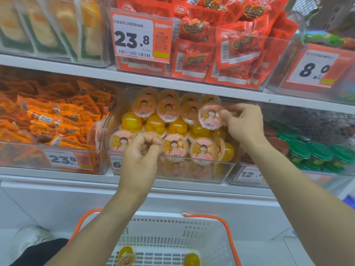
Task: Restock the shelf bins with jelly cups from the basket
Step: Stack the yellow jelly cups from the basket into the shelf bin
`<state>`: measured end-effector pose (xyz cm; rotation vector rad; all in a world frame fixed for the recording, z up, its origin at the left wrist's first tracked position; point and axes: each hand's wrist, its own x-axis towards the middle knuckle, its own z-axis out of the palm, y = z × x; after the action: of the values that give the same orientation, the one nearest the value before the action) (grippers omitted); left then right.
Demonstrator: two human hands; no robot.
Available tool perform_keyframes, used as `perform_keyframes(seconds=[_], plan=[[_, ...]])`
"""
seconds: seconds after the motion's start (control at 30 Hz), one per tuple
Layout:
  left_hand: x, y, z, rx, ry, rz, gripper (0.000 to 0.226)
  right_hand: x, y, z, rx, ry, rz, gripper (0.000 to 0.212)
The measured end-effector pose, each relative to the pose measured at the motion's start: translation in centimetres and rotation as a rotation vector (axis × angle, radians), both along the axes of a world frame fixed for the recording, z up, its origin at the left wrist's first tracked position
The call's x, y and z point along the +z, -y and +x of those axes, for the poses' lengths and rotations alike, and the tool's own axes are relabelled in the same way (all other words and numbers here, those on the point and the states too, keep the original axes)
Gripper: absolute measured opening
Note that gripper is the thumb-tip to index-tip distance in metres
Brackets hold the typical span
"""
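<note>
A clear shelf bin (215, 167) on the middle shelf holds several yellow jelly cups with pink cartoon lids. My right hand (243, 123) pinches one jelly cup (210, 117) at the bin's upper right, lid facing me. My left hand (141, 156) is at the bin's front left, fingers curled on a cup (151, 135) in the front row, mostly hidden by the fingers. Beside it stand two more front-row cups (175, 147). Below, a white basket (169, 233) with orange handles holds two jelly cups (125, 255) on its floor.
To the left is a bin of orange snack packets (48, 121), to the right a bin of green-lidded cups (317, 152). The shelf above carries red packets (221, 50) and price tags. A white cabinet front lies below the shelf.
</note>
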<state>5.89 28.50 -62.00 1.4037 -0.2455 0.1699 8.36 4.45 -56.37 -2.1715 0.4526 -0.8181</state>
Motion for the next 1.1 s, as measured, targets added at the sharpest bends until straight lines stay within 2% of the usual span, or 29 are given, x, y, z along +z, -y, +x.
perform_keyframes(seconds=[0.07,0.2,0.43,0.63,1.1], plan=[[-0.3,0.0,0.1,-0.053,-0.064,0.014,0.021,0.3,0.3,-0.1,-0.045,0.020,-0.094,0.017],[-0.9,0.0,-0.3,-0.141,-0.095,0.102,0.018,0.2,0.4,0.8,-0.051,0.009,-0.136,0.020],[-1.4,0.3,-0.9,-0.229,-0.157,0.184,0.017,-0.2,1.0,3.0,-0.139,-0.203,-0.194,0.026],[-1.5,0.9,-0.8,-0.246,-0.174,0.218,0.015,-0.1,1.1,3.7,-0.196,-0.273,-0.221,0.027],[-2.4,1.6,-0.8,-0.265,-0.197,0.304,0.013,0.8,3.0,3.4,-0.030,-0.407,-0.219,0.033]])
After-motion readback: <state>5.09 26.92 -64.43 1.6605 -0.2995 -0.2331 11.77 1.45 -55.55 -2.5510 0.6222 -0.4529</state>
